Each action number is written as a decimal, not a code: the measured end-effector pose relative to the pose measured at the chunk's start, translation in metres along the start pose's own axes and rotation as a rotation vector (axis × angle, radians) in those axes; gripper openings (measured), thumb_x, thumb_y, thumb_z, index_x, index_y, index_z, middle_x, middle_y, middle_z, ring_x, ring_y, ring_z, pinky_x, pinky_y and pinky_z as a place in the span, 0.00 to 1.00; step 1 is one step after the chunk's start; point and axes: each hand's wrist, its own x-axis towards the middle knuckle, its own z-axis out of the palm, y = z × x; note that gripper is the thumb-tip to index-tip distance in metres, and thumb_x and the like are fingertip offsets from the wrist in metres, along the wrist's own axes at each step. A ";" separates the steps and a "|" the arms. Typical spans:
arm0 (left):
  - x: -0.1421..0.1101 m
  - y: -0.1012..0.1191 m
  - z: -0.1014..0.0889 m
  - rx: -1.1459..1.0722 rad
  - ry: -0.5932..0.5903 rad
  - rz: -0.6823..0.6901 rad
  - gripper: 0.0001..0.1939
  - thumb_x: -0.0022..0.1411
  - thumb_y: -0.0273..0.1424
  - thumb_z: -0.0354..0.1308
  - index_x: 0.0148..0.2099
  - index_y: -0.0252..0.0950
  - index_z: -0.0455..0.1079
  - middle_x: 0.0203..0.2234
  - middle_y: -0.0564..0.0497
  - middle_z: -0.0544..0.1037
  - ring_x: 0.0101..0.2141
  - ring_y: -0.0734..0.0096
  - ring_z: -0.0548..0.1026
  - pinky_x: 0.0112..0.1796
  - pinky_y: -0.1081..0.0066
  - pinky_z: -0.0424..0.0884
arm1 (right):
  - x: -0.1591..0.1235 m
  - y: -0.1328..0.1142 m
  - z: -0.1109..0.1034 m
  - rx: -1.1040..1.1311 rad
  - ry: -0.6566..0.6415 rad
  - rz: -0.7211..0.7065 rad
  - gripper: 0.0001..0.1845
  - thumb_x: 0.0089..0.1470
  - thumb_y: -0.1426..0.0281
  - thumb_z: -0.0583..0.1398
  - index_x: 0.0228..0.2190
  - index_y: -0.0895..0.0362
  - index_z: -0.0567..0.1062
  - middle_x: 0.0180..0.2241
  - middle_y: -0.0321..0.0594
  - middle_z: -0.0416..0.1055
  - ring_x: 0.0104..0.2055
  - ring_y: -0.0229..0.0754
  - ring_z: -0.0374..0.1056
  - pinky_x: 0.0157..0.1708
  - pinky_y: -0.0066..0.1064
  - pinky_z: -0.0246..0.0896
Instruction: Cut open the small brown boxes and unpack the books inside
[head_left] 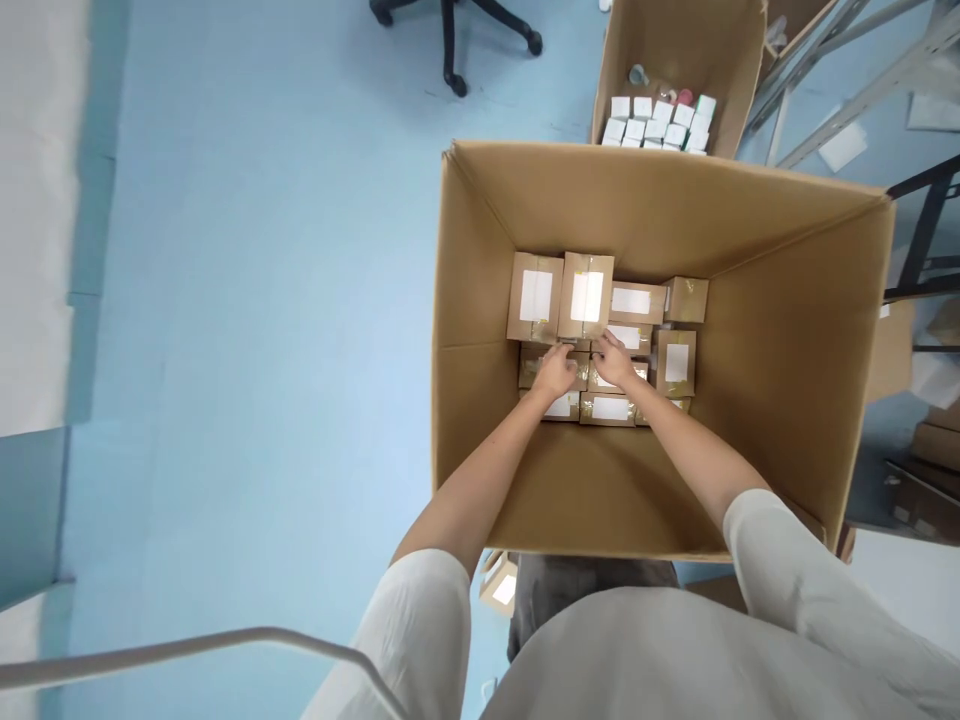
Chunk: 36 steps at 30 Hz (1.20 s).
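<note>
A large open cardboard carton stands on the blue floor in front of me. Several small brown boxes with white labels lie packed on its bottom. Both my arms reach down into it. My left hand and my right hand are side by side, fingers curled at the near edge of one small labelled box that stands a little higher than its neighbours. Another labelled box sits just left of it. My hands cover part of the boxes beneath them.
A second open carton behind holds several small white boxes. An office chair base is at the top. Metal shelving legs and more cartons are at right. One small box lies by my legs; a grey rail crosses lower left.
</note>
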 end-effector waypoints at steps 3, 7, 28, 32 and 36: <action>0.016 -0.005 0.007 0.022 -0.009 -0.066 0.30 0.70 0.29 0.61 0.72 0.39 0.72 0.76 0.36 0.69 0.76 0.40 0.67 0.76 0.40 0.63 | 0.011 0.009 0.007 -0.045 -0.042 -0.056 0.38 0.61 0.70 0.63 0.71 0.54 0.74 0.79 0.48 0.60 0.78 0.68 0.58 0.79 0.63 0.55; 0.028 -0.005 0.015 0.018 -0.013 -0.114 0.35 0.69 0.28 0.62 0.76 0.35 0.67 0.81 0.32 0.60 0.78 0.34 0.63 0.76 0.38 0.62 | 0.010 0.017 0.009 -0.053 -0.022 -0.057 0.44 0.60 0.70 0.63 0.75 0.59 0.67 0.81 0.53 0.55 0.79 0.70 0.55 0.81 0.64 0.51; 0.040 0.020 0.032 -0.188 -0.072 -0.215 0.35 0.81 0.41 0.48 0.85 0.45 0.53 0.68 0.46 0.81 0.68 0.47 0.79 0.69 0.47 0.72 | 0.023 0.041 0.022 0.128 0.218 0.277 0.66 0.52 0.42 0.74 0.80 0.51 0.55 0.81 0.66 0.46 0.80 0.80 0.46 0.74 0.76 0.44; 0.042 0.019 0.037 -0.159 -0.043 -0.157 0.33 0.83 0.45 0.50 0.82 0.43 0.57 0.73 0.44 0.76 0.71 0.48 0.76 0.71 0.50 0.69 | 0.023 0.035 0.017 0.174 0.239 0.346 0.66 0.49 0.47 0.75 0.79 0.52 0.57 0.77 0.66 0.55 0.78 0.80 0.51 0.76 0.74 0.46; 0.036 0.020 0.039 -0.192 -0.038 -0.154 0.31 0.79 0.35 0.54 0.80 0.39 0.61 0.72 0.40 0.77 0.72 0.49 0.74 0.73 0.49 0.68 | 0.010 0.017 -0.003 0.177 0.201 0.343 0.65 0.46 0.51 0.76 0.78 0.54 0.60 0.71 0.63 0.66 0.75 0.74 0.60 0.76 0.66 0.55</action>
